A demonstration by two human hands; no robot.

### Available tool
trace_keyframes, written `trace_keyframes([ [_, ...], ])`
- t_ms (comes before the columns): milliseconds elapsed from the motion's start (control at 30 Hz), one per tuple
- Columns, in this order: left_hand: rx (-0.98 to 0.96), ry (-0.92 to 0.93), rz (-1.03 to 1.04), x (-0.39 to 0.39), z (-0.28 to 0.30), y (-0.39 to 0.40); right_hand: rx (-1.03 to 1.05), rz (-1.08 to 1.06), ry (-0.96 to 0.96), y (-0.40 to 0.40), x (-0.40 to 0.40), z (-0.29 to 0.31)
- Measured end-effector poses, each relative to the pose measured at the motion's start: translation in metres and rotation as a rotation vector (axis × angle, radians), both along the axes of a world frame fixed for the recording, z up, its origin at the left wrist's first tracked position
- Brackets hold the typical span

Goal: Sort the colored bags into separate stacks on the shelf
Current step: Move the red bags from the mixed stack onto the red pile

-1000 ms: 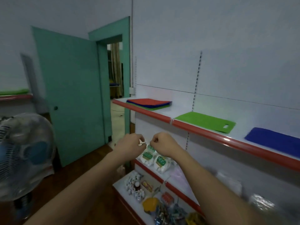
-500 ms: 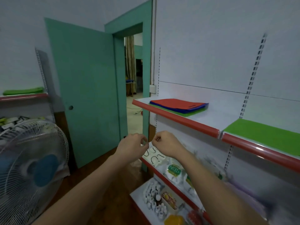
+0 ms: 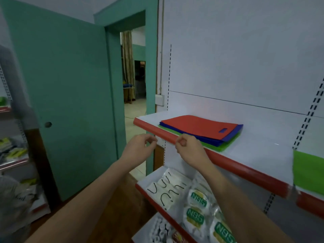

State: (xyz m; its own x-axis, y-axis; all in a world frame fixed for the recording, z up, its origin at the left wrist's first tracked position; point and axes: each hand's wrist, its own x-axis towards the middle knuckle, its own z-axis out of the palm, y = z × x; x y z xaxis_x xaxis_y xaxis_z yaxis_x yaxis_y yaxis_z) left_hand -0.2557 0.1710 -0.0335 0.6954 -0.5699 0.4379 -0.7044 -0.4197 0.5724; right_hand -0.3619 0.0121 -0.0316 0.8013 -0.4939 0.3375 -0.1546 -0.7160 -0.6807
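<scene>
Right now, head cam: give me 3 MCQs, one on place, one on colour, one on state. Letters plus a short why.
1. Where does the mixed stack of bags lie?
A. on the floor by the door
B. on the upper shelf, near its left end
C. on the lower shelf among the mask packs

2. What colour is the top bag of that stack?
A. red
B. yellow
C. white

3. What are the hands doing?
A. both lift a bag
B. one pulls the door
C. both are raised before the shelf edge, fingers curled, holding no bag

Key: 1 B, the mixed stack lies on the upper shelf, close to its left end. 2 A, the red bag covers blue and green ones. 3 C, the left hand and right hand grip no bag.
</scene>
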Motion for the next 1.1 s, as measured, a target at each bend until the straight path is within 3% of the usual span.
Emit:
trace_keyframes([
  [167,-0.241,0.123,-0.044,0.075,-0.008,-0.051,-0.012,-0.172,-0.176,-0.032,0.034,0.002],
  [300,-0.363,0.163,-0.141,0.128,-0.006,-0.103,-0.12,-0.432,-0.309,-0.067,0.055,0.008],
  [433,-0.274,0.047,-0.218,0.181,-0.003,-0.14,-0.135,-0.791,-0.313,-0.1,0.055,0.008],
  [567,-0.169,0.066,-0.257,0.222,-0.004,-0.176,-0.014,-1.025,-0.208,-0.12,0.059,-0.008],
  [733,0.108,-0.009,-0.286,0.23,-0.013,-0.203,0.1,-1.081,-0.227,-0.125,0.058,-0.015],
  [1100,0.184,-0.021,-0.34,0.24,-0.025,-0.207,0.155,-1.098,-0.365,-0.129,0.042,-0.022],
])
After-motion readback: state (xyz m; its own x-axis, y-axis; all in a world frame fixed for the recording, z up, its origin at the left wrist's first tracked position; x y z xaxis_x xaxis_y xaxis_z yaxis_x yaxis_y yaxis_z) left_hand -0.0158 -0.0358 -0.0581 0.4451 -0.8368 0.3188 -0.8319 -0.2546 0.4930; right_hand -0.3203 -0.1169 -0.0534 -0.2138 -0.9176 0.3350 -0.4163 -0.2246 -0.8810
